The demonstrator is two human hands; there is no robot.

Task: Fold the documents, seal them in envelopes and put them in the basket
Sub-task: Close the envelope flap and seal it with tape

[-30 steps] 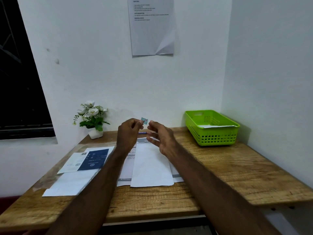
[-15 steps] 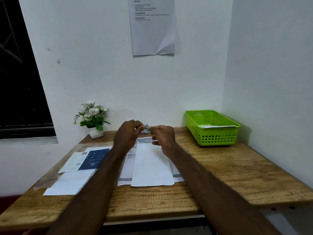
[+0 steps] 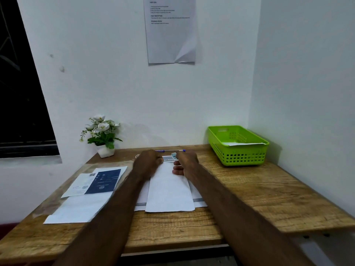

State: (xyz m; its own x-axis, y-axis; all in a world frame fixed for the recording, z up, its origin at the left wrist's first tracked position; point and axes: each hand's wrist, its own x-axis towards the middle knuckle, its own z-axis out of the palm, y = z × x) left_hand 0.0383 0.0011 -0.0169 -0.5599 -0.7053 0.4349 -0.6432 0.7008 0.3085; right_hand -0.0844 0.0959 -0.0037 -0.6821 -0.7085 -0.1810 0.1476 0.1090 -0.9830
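Bench (image 3: 249, 192) wood, fills lower frame. White envelope (image 3: 170, 189) at frame centre, flat, plain face up, long axis running from near edge toward the wall, lying over a printed document (image 3: 199, 199). Green basket (image 3: 238, 156) right of centre holds a white paper. Left hand (image 3: 147, 163) curled; grip unclear. Right hand (image 3: 185, 162) pinches small sticker (image 3: 173, 155) at the envelope's far end.

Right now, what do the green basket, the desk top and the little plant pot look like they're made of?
Green basket: moulded plastic, judging by its glossy uniform lime colour and its grid of square holes.
Desk top: wood or a wood-look laminate; brown grain lines with a matte finish. I cannot tell which.
Plant pot: smooth plain white, probably ceramic or plastic; the look leaves it open.
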